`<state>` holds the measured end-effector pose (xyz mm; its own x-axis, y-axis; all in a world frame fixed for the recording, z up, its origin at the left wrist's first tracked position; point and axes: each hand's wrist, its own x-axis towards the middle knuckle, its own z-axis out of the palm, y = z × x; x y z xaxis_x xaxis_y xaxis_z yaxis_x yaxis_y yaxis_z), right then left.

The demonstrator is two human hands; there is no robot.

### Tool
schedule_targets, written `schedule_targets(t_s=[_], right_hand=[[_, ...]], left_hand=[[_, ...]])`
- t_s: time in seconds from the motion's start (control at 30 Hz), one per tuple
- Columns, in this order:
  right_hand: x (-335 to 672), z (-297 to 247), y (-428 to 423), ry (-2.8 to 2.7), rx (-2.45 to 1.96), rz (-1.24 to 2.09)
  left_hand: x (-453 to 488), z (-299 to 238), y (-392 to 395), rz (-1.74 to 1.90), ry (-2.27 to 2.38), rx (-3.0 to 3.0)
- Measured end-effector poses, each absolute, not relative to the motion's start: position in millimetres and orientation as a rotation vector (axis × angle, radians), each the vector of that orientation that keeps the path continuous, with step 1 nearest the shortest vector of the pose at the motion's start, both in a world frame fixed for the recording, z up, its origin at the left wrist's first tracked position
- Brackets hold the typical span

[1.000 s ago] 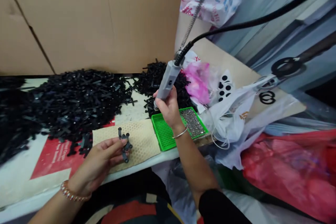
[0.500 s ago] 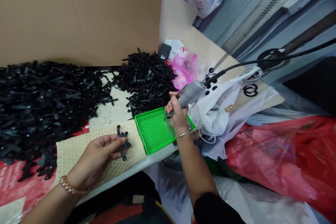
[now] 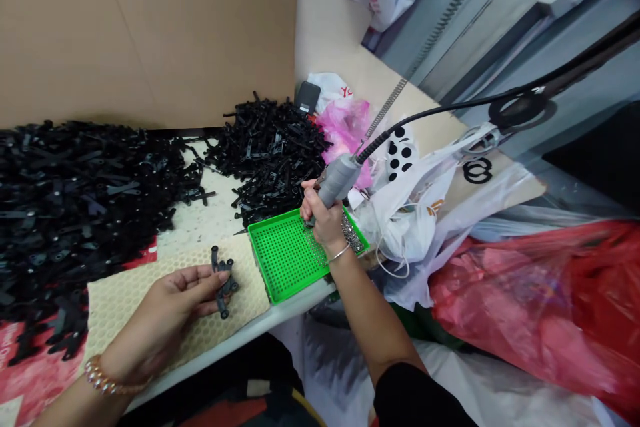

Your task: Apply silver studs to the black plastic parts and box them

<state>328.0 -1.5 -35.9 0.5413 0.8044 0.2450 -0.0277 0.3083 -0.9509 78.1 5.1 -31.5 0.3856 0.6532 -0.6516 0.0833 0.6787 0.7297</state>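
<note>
Right grip (image 3: pixel 323 217) closes narrowly around a corded grey handheld tool (image 3: pixel 339 181), its tip pointing down over a green perforated tray (image 3: pixel 265 280). Tiny silvery pieces (image 3: pixel 354 235) sit at the tray's far end, partly hidden by the wrist. Left grip (image 3: pixel 163 310) is loosely open, its fingers against a cluster of black plastic parts (image 3: pixel 223 287) on a beige honeycomb mat (image 3: pixel 120 317); whether they are pinched, I cannot tell. These parts look light and stiff, best taken by their stems. Heaps of similar black parts (image 3: pixel 75 200) spread across the desk (image 3: pixel 225 340).

Right of the green tray (image 3: pixel 283 257) (low, passable), white plastic bags (image 3: pixel 400 227) crowd the right hand (image 3: pixel 323 220).
</note>
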Motion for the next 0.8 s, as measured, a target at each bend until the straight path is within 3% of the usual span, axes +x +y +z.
schedule_targets(t_s=[0.8], right_hand=[[330.3, -43.5, -2.0, -0.887, -1.139, 0.627]], left_hand=[[77.2, -29.8, 5.1, 0.403, 1.148, 0.765]])
